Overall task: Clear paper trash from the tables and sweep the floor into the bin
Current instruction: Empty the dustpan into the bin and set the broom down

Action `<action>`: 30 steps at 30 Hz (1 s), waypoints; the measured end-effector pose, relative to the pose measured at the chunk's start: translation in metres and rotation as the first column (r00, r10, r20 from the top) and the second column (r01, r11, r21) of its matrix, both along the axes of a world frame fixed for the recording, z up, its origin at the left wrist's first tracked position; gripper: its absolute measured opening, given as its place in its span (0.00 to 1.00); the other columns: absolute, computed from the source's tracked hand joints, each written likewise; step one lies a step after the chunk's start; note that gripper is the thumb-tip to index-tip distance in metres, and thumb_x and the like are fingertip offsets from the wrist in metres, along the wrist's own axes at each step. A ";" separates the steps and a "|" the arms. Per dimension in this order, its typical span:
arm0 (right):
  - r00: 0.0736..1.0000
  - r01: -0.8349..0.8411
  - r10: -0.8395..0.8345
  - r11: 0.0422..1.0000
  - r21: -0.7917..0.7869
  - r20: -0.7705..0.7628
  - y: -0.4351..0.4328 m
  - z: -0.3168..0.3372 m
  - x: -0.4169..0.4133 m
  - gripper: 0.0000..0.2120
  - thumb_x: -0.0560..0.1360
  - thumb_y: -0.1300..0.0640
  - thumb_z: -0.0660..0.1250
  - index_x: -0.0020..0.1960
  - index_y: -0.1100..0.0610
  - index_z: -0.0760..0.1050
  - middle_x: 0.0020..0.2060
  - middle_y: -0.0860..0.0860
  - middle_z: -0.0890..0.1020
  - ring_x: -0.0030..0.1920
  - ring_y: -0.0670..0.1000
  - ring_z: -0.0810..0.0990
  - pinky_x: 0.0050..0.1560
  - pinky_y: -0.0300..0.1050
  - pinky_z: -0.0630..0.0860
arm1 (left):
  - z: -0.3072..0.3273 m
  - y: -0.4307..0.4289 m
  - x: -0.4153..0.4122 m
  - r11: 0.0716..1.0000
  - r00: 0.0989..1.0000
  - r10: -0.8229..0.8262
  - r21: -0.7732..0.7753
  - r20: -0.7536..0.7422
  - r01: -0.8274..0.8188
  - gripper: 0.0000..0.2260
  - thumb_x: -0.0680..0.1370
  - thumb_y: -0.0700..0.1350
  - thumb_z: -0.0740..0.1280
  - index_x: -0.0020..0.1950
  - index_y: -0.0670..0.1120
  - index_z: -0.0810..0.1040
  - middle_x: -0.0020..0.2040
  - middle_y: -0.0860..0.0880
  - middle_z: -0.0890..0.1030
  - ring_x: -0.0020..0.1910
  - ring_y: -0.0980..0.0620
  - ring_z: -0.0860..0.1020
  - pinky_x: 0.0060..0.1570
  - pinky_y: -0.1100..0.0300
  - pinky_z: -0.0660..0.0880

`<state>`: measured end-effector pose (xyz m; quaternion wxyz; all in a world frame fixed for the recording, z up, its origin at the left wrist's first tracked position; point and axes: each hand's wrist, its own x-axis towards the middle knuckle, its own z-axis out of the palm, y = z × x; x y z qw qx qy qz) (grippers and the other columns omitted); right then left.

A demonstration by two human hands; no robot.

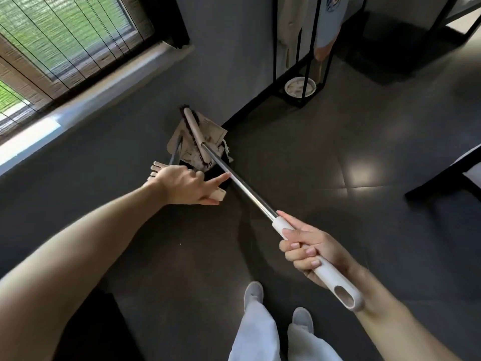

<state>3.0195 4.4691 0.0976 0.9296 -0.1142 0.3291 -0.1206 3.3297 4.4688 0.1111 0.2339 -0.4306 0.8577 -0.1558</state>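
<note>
Clutching the broom (243, 187) grip in right hand (309, 251), brush head (195, 134) buried in paper trash (216, 132) inside dustpan (173, 152); left hand (182, 183) gripping dustpan handle (220, 195), forefinger out.

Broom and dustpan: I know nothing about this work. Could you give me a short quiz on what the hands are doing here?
1. True or false: the right hand grips the white end of the broom.
2. Where is the broom head? A raised in the air; B down in the dustpan among paper scraps; C lying flat behind the person.
3. Fill in: the ___ hand holds the dustpan's handle.
Key: 1 true; 2 B; 3 left hand.
</note>
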 end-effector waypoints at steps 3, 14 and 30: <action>0.999 0.029 -0.028 0.999 -0.020 0.028 -0.002 0.013 -0.012 0.27 0.69 0.64 0.62 0.68 0.50 0.68 0.27 0.52 0.66 0.17 0.41 0.64 0.14 0.31 0.62 | 0.026 0.005 0.004 0.994 0.994 -0.053 -0.097 -0.095 0.044 0.32 0.76 0.65 0.59 0.74 0.48 0.65 0.28 0.49 0.77 0.23 0.51 0.77 0.20 0.63 0.70; 0.990 0.084 -0.079 0.996 -0.043 0.116 -0.004 0.035 -0.038 0.24 0.72 0.63 0.59 0.67 0.52 0.70 0.27 0.52 0.67 0.16 0.41 0.65 0.13 0.32 0.64 | 0.019 0.037 -0.005 0.996 0.995 -0.002 0.093 0.097 -0.007 0.33 0.77 0.67 0.38 0.77 0.52 0.40 0.45 0.48 0.79 0.41 0.49 0.82 0.36 0.56 0.76; 0.992 0.103 -0.102 0.995 -0.007 0.071 0.002 0.026 -0.042 0.23 0.71 0.63 0.61 0.66 0.54 0.70 0.27 0.52 0.69 0.17 0.43 0.66 0.15 0.31 0.66 | 0.020 0.024 -0.020 0.999 0.998 0.038 0.021 0.044 -0.039 0.35 0.75 0.66 0.32 0.78 0.52 0.40 0.44 0.50 0.80 0.41 0.51 0.82 0.33 0.58 0.73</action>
